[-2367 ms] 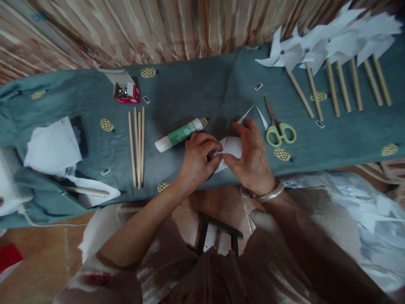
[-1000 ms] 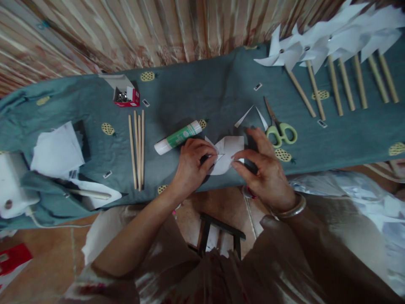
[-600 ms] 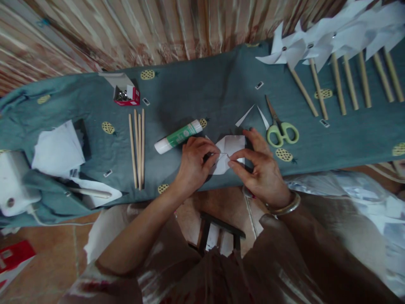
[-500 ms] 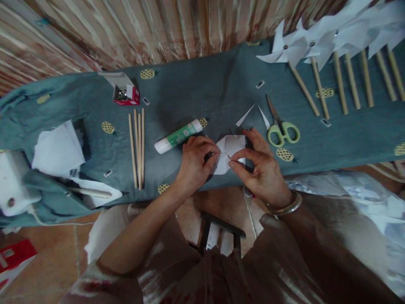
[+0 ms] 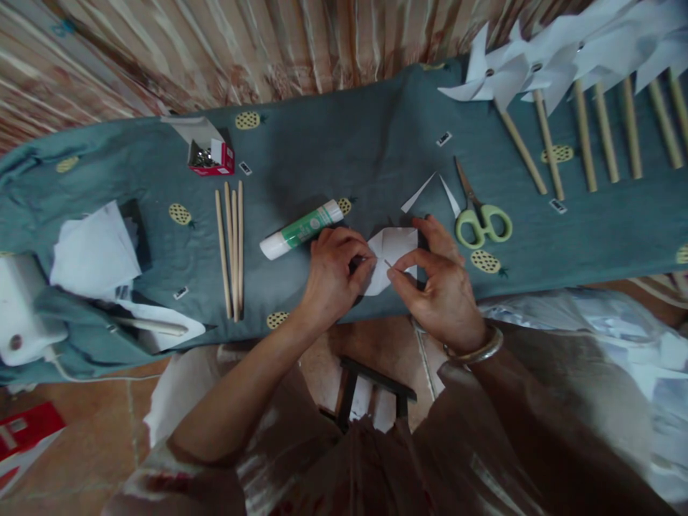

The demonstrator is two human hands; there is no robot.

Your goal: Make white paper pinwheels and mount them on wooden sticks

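A folded piece of white paper lies on the cloth between my two hands. My left hand pinches its left side, thumb and forefinger closed near the middle of the sheet. From the right, my right hand reaches over the paper, with thumb and forefinger pressed together on a tiny thin tip that I cannot make out. Its other fingers rest at the paper's far right edge. Just beyond my left hand is a green and white glue stick. Green-handled scissors lie right of my right hand, beside two thin paper offcuts.
Several paper pinwheels on wooden sticks lie at the far right. Left of the glue stick are loose wooden sticks and an open red box of small metal pieces. A paper stack and a white device sit far left.
Both hands stay at the paper with only slight finger movement. The thin tip at my right fingers shows more plainly. The whole view has shifted slightly.
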